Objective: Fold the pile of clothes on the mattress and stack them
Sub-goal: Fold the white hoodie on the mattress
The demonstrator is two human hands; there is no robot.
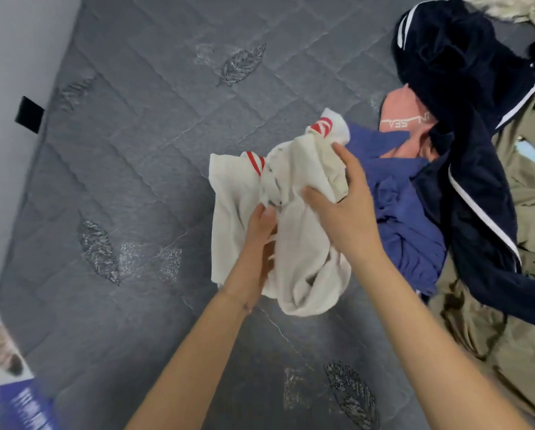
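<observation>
Forearms reach in from the bottom edge, bare, and meet at the middle of the view over the mattress (142,156), a grey quilted one with leaf shapes stitched into it. The left hand (260,234) grips a fold of the shirt (303,252) from below, its fingers curled into the cloth. The right hand (346,209) holds the same shirt higher up: thumb laid across the front, forefinger up along the bunched top edge, the other fingers hidden behind the cloth. The shirt is white with red stripes at two cuffs and hangs crumpled between the hands, just left of the pile; whether its lower end touches the mattress cannot be told.

Right behind the shirt lies a blue garment (405,225), rumpled, at the near left edge of the pile. Past that a pink top (399,110) with pale lettering shows from under a navy jacket (464,97) with white stripes, which sprawls over the heap and trails toward the lower right. A khaki garment (526,197) fills the right side beneath the jacket. At the top right corner sits something pale and furry (514,9), mostly cut off.

On the far left a black tag (28,114) sticks out from the mattress edge against the pale wall (5,51), and a printed label (7,364) shows at the lower left corner
</observation>
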